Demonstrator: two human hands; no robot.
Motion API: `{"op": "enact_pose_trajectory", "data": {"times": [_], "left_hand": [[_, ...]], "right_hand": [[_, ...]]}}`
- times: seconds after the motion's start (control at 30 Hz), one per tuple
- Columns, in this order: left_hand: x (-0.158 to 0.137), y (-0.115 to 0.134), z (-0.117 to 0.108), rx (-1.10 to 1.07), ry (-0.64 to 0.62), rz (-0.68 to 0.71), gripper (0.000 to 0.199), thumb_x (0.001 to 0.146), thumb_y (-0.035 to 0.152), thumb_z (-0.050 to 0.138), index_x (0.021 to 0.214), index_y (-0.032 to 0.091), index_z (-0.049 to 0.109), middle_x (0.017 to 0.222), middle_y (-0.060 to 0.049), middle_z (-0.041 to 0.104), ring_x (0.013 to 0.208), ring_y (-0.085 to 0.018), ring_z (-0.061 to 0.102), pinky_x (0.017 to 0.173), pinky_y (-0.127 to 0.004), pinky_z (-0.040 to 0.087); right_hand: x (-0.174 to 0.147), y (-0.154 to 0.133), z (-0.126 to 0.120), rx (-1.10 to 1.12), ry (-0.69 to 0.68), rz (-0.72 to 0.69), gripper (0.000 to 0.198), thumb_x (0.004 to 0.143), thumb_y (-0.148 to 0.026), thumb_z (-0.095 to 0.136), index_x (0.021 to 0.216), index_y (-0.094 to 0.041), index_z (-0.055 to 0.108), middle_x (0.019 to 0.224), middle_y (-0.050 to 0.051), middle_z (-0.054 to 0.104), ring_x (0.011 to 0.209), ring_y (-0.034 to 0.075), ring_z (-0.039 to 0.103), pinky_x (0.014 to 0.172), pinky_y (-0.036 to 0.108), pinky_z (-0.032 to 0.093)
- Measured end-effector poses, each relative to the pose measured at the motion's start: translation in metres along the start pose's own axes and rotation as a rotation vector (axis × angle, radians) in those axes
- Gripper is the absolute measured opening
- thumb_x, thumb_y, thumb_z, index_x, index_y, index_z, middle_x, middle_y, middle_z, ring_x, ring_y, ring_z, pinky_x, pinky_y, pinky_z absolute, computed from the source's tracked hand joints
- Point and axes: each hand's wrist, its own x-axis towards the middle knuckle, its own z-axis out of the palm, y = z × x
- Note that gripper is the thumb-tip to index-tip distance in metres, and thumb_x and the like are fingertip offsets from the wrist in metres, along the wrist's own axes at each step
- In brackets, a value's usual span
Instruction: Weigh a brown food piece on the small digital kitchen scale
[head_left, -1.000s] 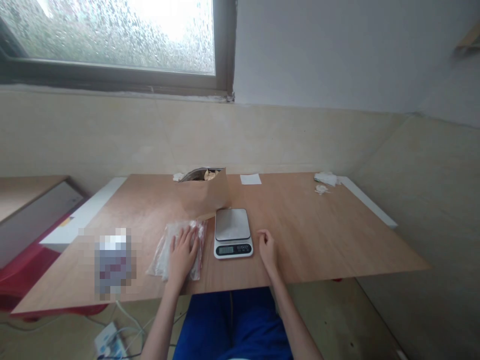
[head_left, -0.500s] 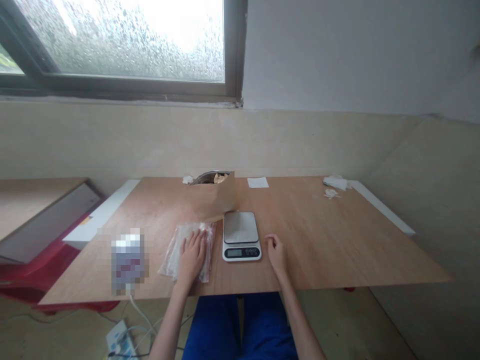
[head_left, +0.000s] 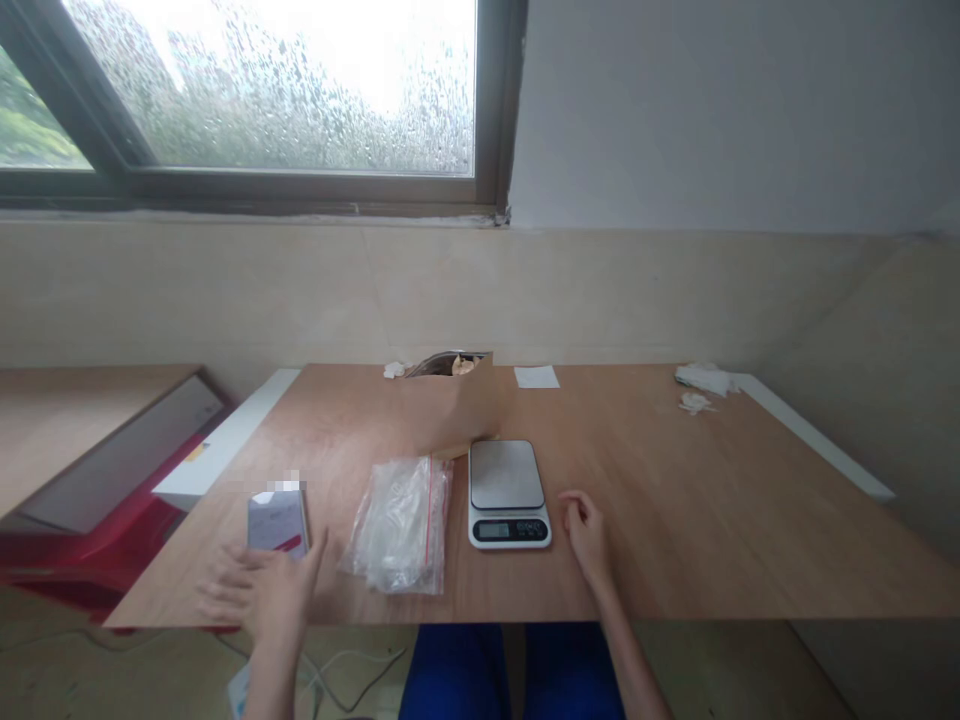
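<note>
My left hand [head_left: 259, 592], fingers spread and a little blurred, is over the near end of a phone [head_left: 277, 522] lying at the table's left; whether it touches the phone I cannot tell. A stack of clear zip bags [head_left: 401, 525] with a red seal line lies flat between that hand and the kitchen scale [head_left: 507, 490]. The scale has a bare steel plate and a small display. My right hand [head_left: 585, 530] rests on the table just right of the scale, its fingers curled in with nothing visible in them.
Behind the scale stands an open brown paper bag [head_left: 454, 412] with tan contents. White paper [head_left: 537, 377] lies near the wall, crumpled tissues [head_left: 697, 402] at the back right. A red stool [head_left: 120, 545] and cables [head_left: 352, 655] are at the left, below the tabletop [head_left: 712, 520].
My left hand has left the zip bags and moved left to the phone, its fingers spreading. My right hand stays beside the scale. The head view has shifted slightly left.
</note>
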Motion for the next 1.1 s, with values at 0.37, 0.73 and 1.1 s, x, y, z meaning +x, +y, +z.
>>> {"op": "enact_pose_trajectory", "data": {"times": [0.37, 0.73, 1.1], "left_hand": [[0.01, -0.02, -0.009, 0.073, -0.109, -0.205, 0.102, 0.057, 0.069, 0.039, 0.115, -0.015, 0.04, 0.113, -0.04, 0.047, 0.11, -0.049, 0.045, 0.086, -0.056, 0.036], [0.011, -0.054, -0.008, 0.086, -0.121, -0.26, 0.087, 0.065, 0.066, 0.042, 0.133, 0.014, 0.024, 0.131, -0.025, 0.045, 0.119, -0.042, 0.041, 0.089, -0.06, 0.031], [-0.028, 0.022, -0.02, -0.216, -0.021, 0.228, 0.062, 0.084, 0.048, 0.026, 0.123, 0.004, 0.045, 0.119, -0.021, 0.053, 0.114, -0.033, 0.046, 0.099, -0.05, 0.028]], "right_hand": [[0.021, -0.05, 0.003, 0.059, 0.052, -0.128, 0.029, 0.078, -0.042, 0.043, 0.077, -0.018, 0.058, 0.063, 0.003, 0.057, 0.056, 0.017, 0.054, 0.053, 0.028, 0.044], [0.084, -0.253, 0.08, -0.295, -0.402, -1.03, 0.03, 0.091, -0.014, 0.033, 0.114, -0.014, 0.054, 0.114, 0.007, 0.052, 0.109, 0.015, 0.047, 0.097, 0.028, 0.035], [0.092, -0.246, 0.107, -0.901, -0.523, -0.959, 0.036, 0.096, -0.021, 0.03, 0.098, -0.008, 0.064, 0.106, 0.015, 0.063, 0.105, 0.021, 0.053, 0.092, 0.032, 0.036]]}}
